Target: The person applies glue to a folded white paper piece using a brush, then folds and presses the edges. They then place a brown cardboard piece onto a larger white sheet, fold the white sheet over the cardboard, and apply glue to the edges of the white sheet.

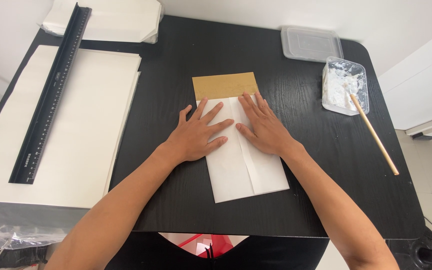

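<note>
White folded paper [246,165] lies at the middle of the black table [306,200], with a brown card [224,85] showing from under its far edge. Both the left hand [198,135] and right hand [263,127] press flat on it, fingers spread, grasping nothing. Left lies a black ruler [51,95] on paper sheets [86,150]; right, a paste tub [345,85] with a stick [373,132].

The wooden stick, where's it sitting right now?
In the head view the wooden stick is at the table's right side, its upper end resting in the open plastic tub of white paste, well right of the right hand.
</note>
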